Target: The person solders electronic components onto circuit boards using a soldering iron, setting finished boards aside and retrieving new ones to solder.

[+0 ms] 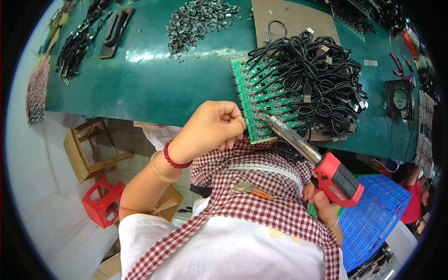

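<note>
A green circuit board panel [256, 100] lies at the table's front edge, with a row of metal pins along its left side. Black USB cables [322, 79] run from it and heap up on its right. My left hand [217, 126] is closed in a pinch beside the pins at the board's lower left; whatever its fingertips hold is hidden. In my right hand [324, 207] is the handle of a red soldering gun [340, 179]. Its long metal barrel slants up and left, and the tip is over the board, close to the pins; I cannot tell whether it touches.
A pile of small dark parts [196, 25] sits farther back on the green table [140, 84]. Behind the cables lies a brown board [294, 18]. At right are a black fan [400, 100] and red-handled pliers [396, 64]. A blue crate [373, 219] stands below; a red stool [102, 200] is at left.
</note>
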A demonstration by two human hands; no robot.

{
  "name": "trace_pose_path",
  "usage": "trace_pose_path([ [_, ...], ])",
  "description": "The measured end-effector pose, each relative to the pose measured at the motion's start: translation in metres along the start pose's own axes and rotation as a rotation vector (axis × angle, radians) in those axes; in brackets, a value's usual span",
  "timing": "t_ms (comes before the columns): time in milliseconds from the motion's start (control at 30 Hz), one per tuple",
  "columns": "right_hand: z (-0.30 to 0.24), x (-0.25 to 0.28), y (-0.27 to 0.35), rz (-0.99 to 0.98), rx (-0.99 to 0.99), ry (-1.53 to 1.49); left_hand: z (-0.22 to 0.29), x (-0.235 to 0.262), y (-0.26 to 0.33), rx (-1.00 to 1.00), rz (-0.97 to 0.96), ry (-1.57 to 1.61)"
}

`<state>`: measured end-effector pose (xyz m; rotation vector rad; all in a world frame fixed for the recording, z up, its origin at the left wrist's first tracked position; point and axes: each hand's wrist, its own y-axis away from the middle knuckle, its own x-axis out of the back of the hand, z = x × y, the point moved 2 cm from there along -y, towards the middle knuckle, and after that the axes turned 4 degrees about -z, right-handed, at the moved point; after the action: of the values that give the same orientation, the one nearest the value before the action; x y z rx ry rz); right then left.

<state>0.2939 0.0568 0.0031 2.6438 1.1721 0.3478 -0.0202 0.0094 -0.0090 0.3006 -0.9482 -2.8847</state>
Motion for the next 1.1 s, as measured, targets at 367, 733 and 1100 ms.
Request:
trace_pose_path([
  [367,-0.004,-0.002,-0.011,-0.039,-0.078,0.239,-0.001,0.002,-0.003,0.022,-0.035,0.02],
  [733,0.004,-0.001,-0.004,-0.114,-0.07,0.38,-0.002,0.003,-0.004,0.009,-0.054,0.036],
  [1100,-0.003,-0.003,-0.005,-0.067,-0.124,0.288,-0.002,0.003,-0.005,-0.014,-0.057,0.048],
])
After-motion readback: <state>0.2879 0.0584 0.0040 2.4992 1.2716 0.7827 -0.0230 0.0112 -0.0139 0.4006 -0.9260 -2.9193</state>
